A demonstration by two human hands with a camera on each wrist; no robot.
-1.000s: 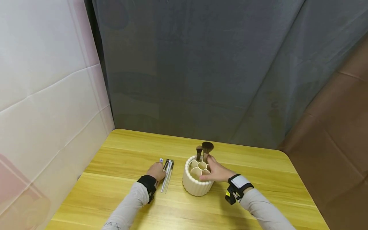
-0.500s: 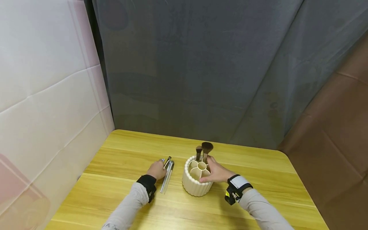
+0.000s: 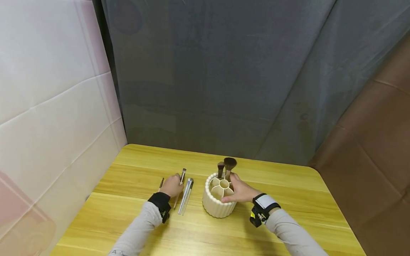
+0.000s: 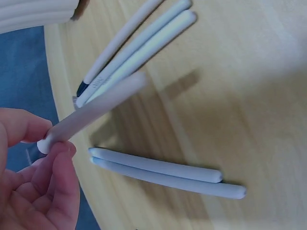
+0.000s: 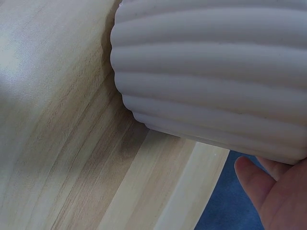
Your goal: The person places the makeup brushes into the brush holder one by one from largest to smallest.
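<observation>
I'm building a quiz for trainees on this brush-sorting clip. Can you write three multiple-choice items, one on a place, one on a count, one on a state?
1. Where does the ribbed holder stand?
A. On the wooden table, by the right hand
B. On the floor
C. At the table's far left corner

2. How many brushes stand in the holder?
A. None
B. Two
C. Five

3. What is the left hand doing?
A. Lying flat and holding nothing
B. Pinching one slim brush, raised off the table
C. Gripping the holder

Answers:
1 A, the head view shows it on the table with the right hand against it.
2 B, two bristle heads rise above its rim.
3 B, the left wrist view shows fingers on the handle's end, its shadow below.
</observation>
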